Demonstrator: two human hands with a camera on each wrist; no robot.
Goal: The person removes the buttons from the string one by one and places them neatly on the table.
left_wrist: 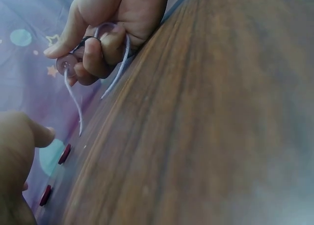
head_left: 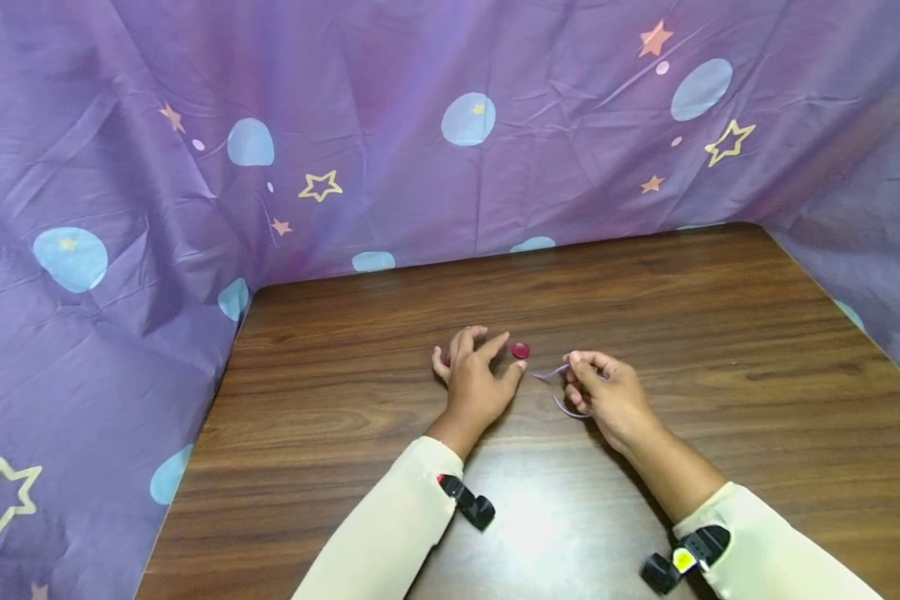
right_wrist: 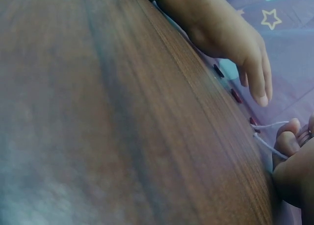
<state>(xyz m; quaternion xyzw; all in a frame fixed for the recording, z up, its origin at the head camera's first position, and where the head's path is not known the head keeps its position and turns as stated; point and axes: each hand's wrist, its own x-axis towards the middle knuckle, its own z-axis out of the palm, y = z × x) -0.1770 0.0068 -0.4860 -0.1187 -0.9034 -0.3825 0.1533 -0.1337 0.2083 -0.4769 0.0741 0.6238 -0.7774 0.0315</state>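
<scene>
My right hand [head_left: 613, 398] is raised a little over the table and pinches a round button [left_wrist: 63, 64] between thumb and fingers. A thin pale purple cord [left_wrist: 74, 101] hangs from the button's face, and another length of it loops below the hand. My left hand [head_left: 477, 388] hovers over the table with fingers spread and holds nothing. Beside its thumb and index finger lies a dark red button [head_left: 521, 350]. Another red button [head_left: 446, 360] is partly hidden by its fingers. The right wrist view shows several red buttons [right_wrist: 236, 95] in a row.
The brown wooden table [head_left: 330, 450] spreads around both hands. A purple curtain [head_left: 390, 108] with stars and planets hangs behind it and along its sides. Black wrist cameras [head_left: 468, 502] sit on both pale sleeves.
</scene>
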